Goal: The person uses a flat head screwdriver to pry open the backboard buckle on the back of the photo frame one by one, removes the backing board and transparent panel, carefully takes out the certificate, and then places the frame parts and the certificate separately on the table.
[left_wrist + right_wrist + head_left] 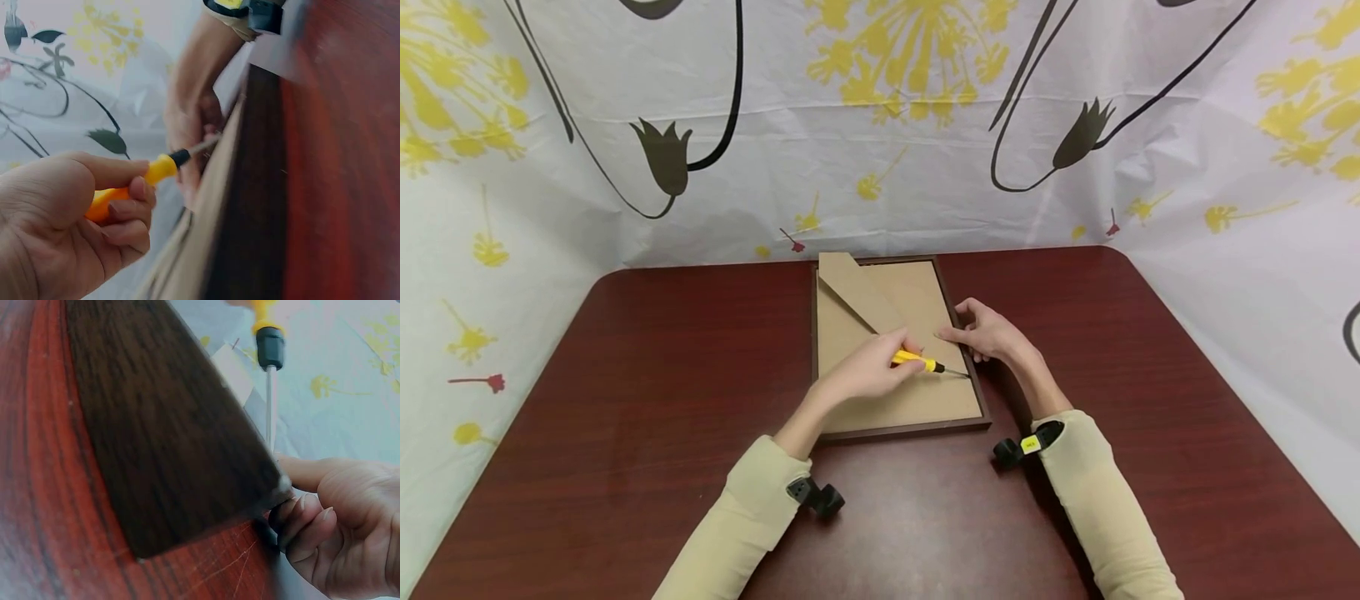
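A picture frame [902,432] with a dark wood-look border lies back side up on the table. Its tan backing board [917,404] faces up, and a slanted stand leg [856,287] rises from it. My left hand [871,367] grips the yellow handle of a screwdriver [164,167]. The thin metal shaft points right, its tip at the inner edge of the frame's right side. At that same side, my right hand [988,330] holds the border, thumb over the backing board and fingers curled against the outer edge. In the right wrist view, the shaft comes down close beside the right thumb [306,472].
The dark red table [685,358] extends around the frame. Behind it hangs a white sheet [760,192] with yellow and grey flower prints. A small black camera [827,500] is strapped at the left wrist, another camera [1007,452] at the right.
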Available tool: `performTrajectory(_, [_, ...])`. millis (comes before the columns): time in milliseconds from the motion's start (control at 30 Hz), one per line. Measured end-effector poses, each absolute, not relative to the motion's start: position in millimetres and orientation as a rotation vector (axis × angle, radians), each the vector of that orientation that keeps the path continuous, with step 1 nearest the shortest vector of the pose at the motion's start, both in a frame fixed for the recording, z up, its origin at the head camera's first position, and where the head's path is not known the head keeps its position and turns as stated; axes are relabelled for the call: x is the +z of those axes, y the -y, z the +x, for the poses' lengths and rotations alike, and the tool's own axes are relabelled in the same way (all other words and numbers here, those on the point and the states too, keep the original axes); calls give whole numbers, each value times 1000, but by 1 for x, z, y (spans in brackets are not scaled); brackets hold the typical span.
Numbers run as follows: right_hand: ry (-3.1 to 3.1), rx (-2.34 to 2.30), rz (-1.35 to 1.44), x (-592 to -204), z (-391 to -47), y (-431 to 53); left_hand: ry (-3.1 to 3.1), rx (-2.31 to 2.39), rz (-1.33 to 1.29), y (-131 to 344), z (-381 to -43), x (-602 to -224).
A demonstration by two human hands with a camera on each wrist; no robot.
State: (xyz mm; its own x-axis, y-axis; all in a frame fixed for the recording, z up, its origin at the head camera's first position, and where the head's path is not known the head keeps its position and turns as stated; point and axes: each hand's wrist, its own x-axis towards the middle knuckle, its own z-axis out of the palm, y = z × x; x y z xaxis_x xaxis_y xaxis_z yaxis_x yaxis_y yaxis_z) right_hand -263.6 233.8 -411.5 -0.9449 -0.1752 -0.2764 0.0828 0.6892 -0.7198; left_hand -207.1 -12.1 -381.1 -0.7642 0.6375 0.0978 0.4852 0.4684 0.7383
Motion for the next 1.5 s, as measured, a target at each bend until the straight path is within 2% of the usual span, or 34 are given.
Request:
performTrajectory(200, [-2570, -1139, -69, -413, -263, -233, -2450, 1380, 866, 16, -209, -398])
performTrajectory(533, [-2552, -1166, -71, -412, -265, -234, -2425, 1555, 778, 7, -205, -399])
performTrajectory(1133, [-2503, -1236, -105, -412, -265, -236, -2593, 1373, 1087, -35, -200, -367])
performTrajectory(1267, [-2488, -1359, -204, -414, -264, -239, -2648, 1304, 1182, -48, -199, -362])
performTrajectory(1367, [-2478, -1422, -278, -415, -264, -241, -2642, 1299, 1197, -52, -198, -360])
performTrajectory(1500, [-2505, -1334, -215, -414, -265, -239, -2613, 1349, 1131, -47, -198, -362])
